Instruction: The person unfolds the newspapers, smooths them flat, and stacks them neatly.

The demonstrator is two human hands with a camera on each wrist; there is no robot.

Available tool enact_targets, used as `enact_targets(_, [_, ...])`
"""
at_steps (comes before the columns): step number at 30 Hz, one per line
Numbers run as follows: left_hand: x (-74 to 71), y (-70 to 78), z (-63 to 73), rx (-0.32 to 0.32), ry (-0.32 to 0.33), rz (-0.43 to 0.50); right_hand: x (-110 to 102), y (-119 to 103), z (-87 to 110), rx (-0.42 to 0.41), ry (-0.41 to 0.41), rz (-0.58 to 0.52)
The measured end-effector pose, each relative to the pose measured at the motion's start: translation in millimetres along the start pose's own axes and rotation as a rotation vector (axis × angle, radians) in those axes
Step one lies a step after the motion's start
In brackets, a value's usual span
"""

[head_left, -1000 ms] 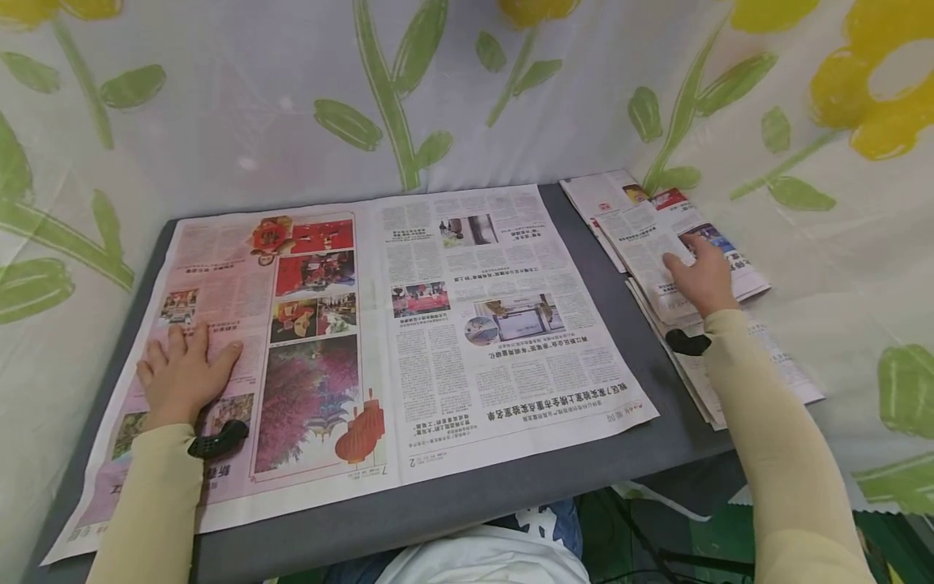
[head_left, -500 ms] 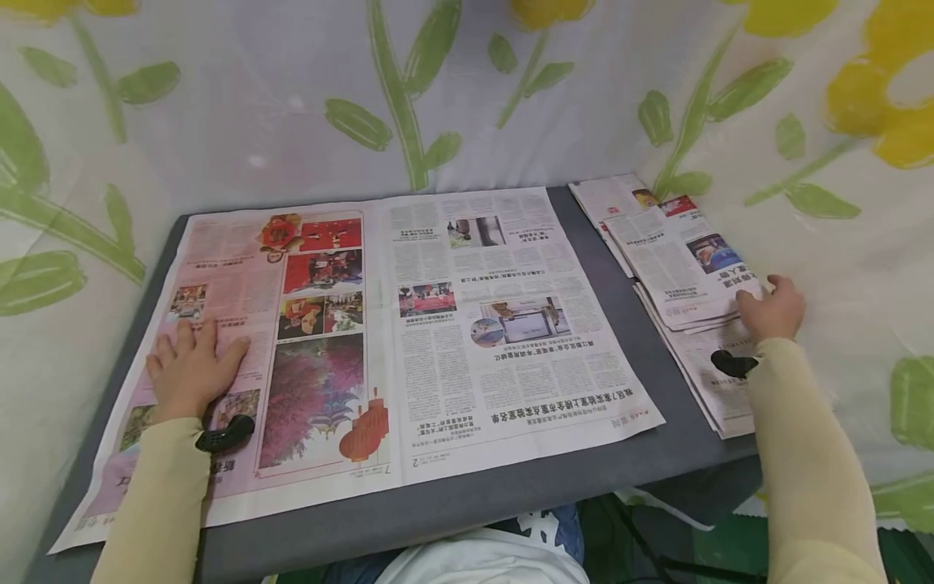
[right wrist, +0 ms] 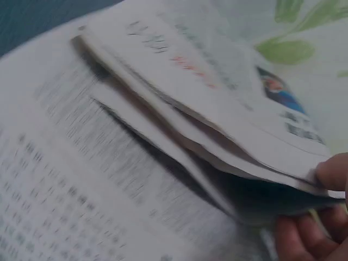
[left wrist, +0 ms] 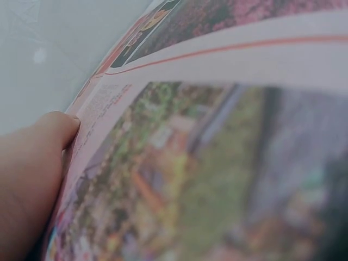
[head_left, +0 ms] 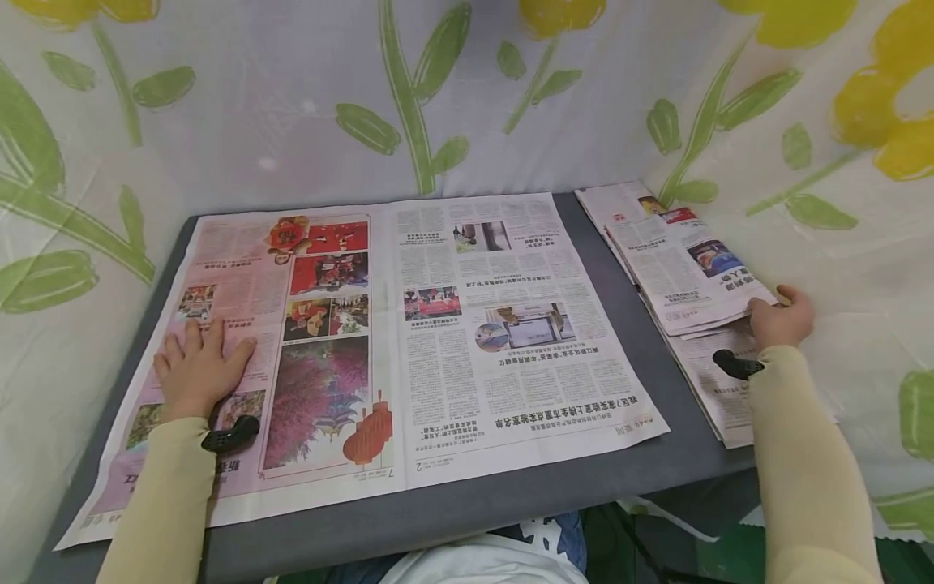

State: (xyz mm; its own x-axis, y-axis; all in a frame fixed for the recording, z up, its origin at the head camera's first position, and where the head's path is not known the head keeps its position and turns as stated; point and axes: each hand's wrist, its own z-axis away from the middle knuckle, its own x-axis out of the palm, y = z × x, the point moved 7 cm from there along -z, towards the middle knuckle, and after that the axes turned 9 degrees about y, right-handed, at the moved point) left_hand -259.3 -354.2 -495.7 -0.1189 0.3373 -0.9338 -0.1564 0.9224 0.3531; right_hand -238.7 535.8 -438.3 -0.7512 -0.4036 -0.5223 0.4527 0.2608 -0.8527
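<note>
A large newspaper sheet (head_left: 511, 389) lies spread out, its left page pink with photos and its right page mostly print. On the pink page my left hand (head_left: 200, 369) rests flat, fingers spread; the left wrist view shows its thumb (left wrist: 57, 128) against the paper. To the right lies a pile of folded newspapers (head_left: 711, 377). My right hand (head_left: 782, 318) pinches the near right corner of the top folded newspaper (head_left: 679, 276). In the right wrist view the thumb (right wrist: 333, 173) is above that corner, fingers beneath, and the layers gape apart at the edge.
Everything lies on a dark grey table (head_left: 438, 507). A white curtain with printed flowers (head_left: 277, 105) hangs behind and along both sides, close to the right hand. The person's lap (head_left: 489, 560) is below the front edge.
My right hand has moved from the top of the folded newspaper to its near right corner and now pinches it. The left hand stays on the pink page; the head view has shifted slightly.
</note>
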Motion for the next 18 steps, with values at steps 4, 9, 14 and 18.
enact_targets(4, [0.4,-0.3,-0.1,0.001,0.0,0.0,-3,-11,7.1,0.115,-0.041,-0.233])
enact_targets(9, [-1.0,0.9,0.7,0.0,0.001,0.0,7,-33,20.4,0.311,-0.176,-0.613])
enact_targets(14, [-0.6,2.0,2.2,-0.007,-0.004,-0.004,16,-69,36.5,0.399,-0.264,-0.973])
enact_targets(18, [-0.4,1.3,1.8,-0.008,-0.001,-0.001,22,-109,62.7,0.366,-0.303,-1.154])
